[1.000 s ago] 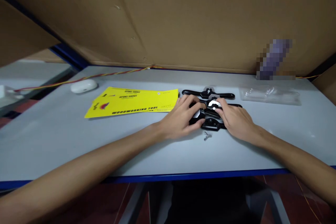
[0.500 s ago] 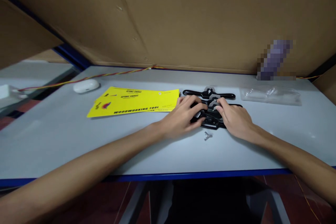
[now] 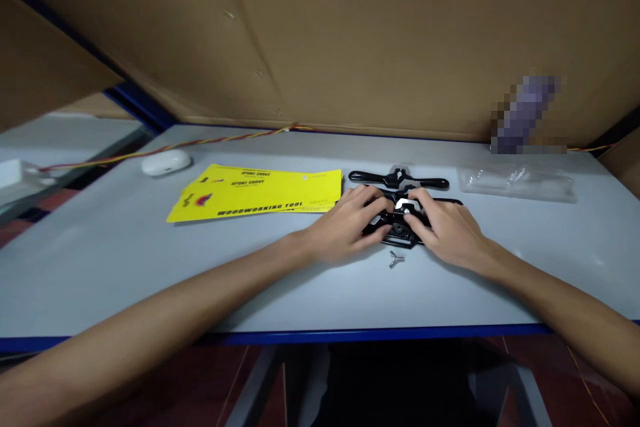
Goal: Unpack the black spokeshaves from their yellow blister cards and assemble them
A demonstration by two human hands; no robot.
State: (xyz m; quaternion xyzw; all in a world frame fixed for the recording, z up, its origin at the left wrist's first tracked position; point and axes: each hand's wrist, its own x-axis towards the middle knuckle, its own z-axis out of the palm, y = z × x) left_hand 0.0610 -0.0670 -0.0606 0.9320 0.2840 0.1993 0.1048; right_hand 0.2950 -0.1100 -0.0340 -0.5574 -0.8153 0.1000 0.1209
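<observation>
Several black spokeshaves lie in a column on the table; the farthest spokeshave point(image 3: 398, 179) is untouched. My left hand point(image 3: 353, 220) is closed round the left handle of a nearer spokeshave point(image 3: 401, 217). On the other side, my right hand point(image 3: 450, 227) has its thumb and fingers on the silvery plate at that tool's middle. The right handle is largely hidden under the right hand. Just in front of the tools lies a silver wing screw point(image 3: 397, 259).
Yellow printed cards point(image 3: 260, 193) are fanned out left of the tools. A clear plastic bag point(image 3: 517, 181) lies at the right. A white rounded case point(image 3: 166, 162) and a red-yellow cable point(image 3: 210, 142) are at the back left. A cardboard panel point(image 3: 350, 40) stands behind the table.
My right fingers and thumb have shifted slightly on the spokeshave's middle, and its shiny plate has moved a little nearer and shows more brightly. My left hand has stayed put.
</observation>
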